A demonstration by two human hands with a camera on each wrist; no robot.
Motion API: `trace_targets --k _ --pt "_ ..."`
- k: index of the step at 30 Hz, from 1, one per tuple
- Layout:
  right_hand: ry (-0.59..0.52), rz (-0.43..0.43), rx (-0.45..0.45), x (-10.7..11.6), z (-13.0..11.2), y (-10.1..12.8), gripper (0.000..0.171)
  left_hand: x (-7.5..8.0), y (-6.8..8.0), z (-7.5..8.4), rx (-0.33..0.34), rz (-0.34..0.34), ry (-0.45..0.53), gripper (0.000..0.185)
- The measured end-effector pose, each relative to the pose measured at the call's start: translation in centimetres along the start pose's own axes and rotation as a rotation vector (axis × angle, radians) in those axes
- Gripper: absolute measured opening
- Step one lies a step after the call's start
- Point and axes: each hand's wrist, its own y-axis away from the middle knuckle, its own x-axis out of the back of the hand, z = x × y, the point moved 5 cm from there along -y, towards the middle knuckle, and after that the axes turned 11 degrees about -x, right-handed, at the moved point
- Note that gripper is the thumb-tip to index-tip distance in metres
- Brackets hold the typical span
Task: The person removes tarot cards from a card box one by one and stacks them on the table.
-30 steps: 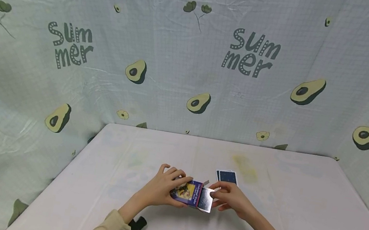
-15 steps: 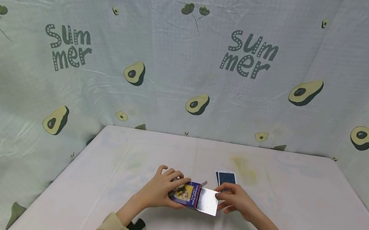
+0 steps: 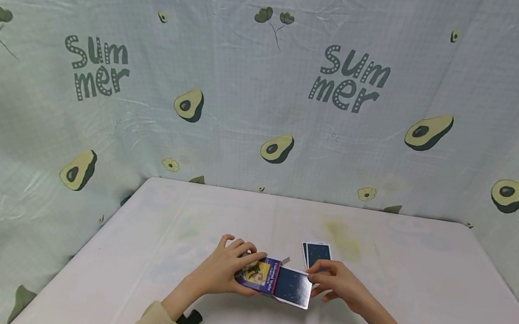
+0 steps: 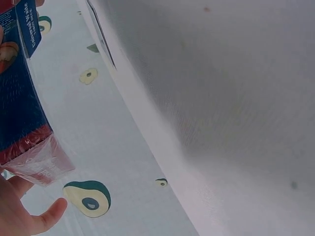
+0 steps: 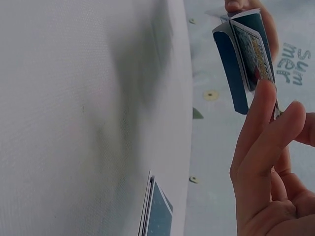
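Observation:
My left hand (image 3: 226,266) grips a blue card box (image 3: 259,275) with a picture on its front, just above the white table (image 3: 421,301). A dark blue-backed card (image 3: 293,294) sticks out of the box's right end, and my right hand (image 3: 338,282) pinches its right edge. In the left wrist view the box (image 4: 19,103) fills the left side over my palm (image 4: 17,214). In the right wrist view my fingers (image 5: 261,162) reach up toward the box and card (image 5: 244,56).
A small pile of dark blue-backed cards (image 3: 317,252) lies on the table just behind my right hand; the pile (image 5: 156,211) also shows in the right wrist view. An avocado-print "Summer" cloth (image 3: 271,84) hangs behind and beside the table.
My right hand has moved to the right, drawing the card further out of the box. The card's glare has gone and its dark blue back shows. The left hand stays put.

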Motion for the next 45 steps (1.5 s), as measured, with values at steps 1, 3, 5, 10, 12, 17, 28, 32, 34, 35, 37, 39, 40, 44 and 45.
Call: trace_targets --k 1,3,5,10,12,17,28,32,34,35,37,39,40,44,45 --pt "0.0 -0.003 0.002 0.0 0.0 0.0 0.029 0.0 0.0 0.0 0.002 -0.003 0.0 0.073" --pt "-0.003 -0.011 0.006 0.1 0.0 0.1 0.028 -0.1 0.1 -0.1 0.009 -0.006 0.002 0.073" --pt "-0.008 -0.017 0.01 0.2 0.0 0.2 0.027 -0.1 0.1 -0.2 0.017 -0.012 -0.001 0.074" --pt "-0.01 -0.019 0.007 0.3 0.1 0.4 0.027 0.0 0.2 -0.2 0.023 -0.006 -0.001 0.073" --pt "-0.003 -0.017 0.001 0.3 0.1 0.4 0.027 0.0 0.3 -0.2 0.025 -0.002 0.009 0.073" --pt "0.007 -0.025 -0.002 0.4 0.3 0.6 0.028 -0.1 0.4 -0.1 0.03 -0.002 0.017 0.074" --pt "0.028 -0.044 0.018 0.4 0.3 1.0 0.033 -0.2 0.4 0.0 0.017 -0.006 0.028 0.075" --pt "0.022 -0.042 0.014 0.5 0.4 1.0 0.033 -0.3 0.6 0.1 0.022 -0.018 0.026 0.074" --pt "0.02 -0.039 0.009 0.6 0.5 1.0 0.033 -0.2 0.7 0.1 0.023 -0.017 0.026 0.074" --pt "0.018 -0.04 0.008 0.6 0.6 1.0 0.033 -0.2 0.7 0.1 0.023 -0.015 0.026 0.074" --pt "0.014 -0.044 0.008 0.6 0.7 1.0 0.034 -0.1 0.7 0.1 0.021 -0.012 0.026 0.074" --pt "0.009 -0.047 0.011 0.6 0.7 1.0 0.035 0.0 0.7 0.1 0.02 -0.008 0.024 0.074" --pt "0.007 -0.047 0.01 0.6 0.7 1.0 0.035 0.0 0.7 0.1 0.02 -0.006 0.024 0.074" --pt "0.006 -0.039 -0.003 0.6 0.9 1.0 0.035 0.0 1.0 0.0 0.028 -0.015 0.022 0.074" --pt "0.009 -0.035 -0.009 0.7 1.0 1.0 0.035 0.0 1.0 -0.1 0.032 -0.019 0.022 0.074"
